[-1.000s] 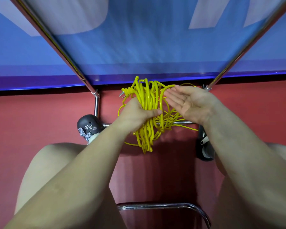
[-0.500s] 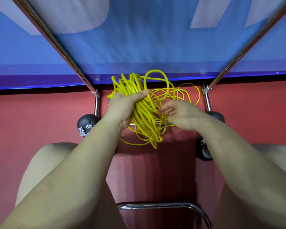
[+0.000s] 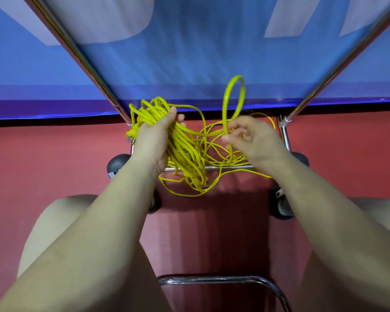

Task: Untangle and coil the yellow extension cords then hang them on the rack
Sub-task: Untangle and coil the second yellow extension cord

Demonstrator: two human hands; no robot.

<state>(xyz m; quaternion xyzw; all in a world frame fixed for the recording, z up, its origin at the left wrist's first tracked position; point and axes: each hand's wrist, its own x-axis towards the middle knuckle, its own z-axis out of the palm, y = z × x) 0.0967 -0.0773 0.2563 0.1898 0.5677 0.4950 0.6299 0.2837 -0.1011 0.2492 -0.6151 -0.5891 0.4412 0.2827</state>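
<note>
Closest to the camera is a shiny chair bar (image 3: 223, 280), and its right end is cut off at the bottom edge. Two bare knees sit on each side of it, over the red floor (image 3: 43, 158). There is open floor between the knees.

Past the chair bar, both arms reach forward. The left hand (image 3: 154, 140) is wrapped tight around a thick bunch of the yellow cords (image 3: 185, 154). The bunch hangs down below that hand, and its lowest loops dangle in front of the rack's low bar (image 3: 232, 168).

The right hand (image 3: 254, 138) is just right of the bunch. Its fingers are curled, and they pinch one cord that stands up in a tall loop. This hand looks blurry, so the fingertips are hard to make out. Thin loose loops spread behind it.

Black wheels (image 3: 282, 206) sit by the rack's feet, partly hidden by the arms. Farthest away, two slanted rack poles (image 3: 92, 70) cross a blue wall (image 3: 189, 52).
</note>
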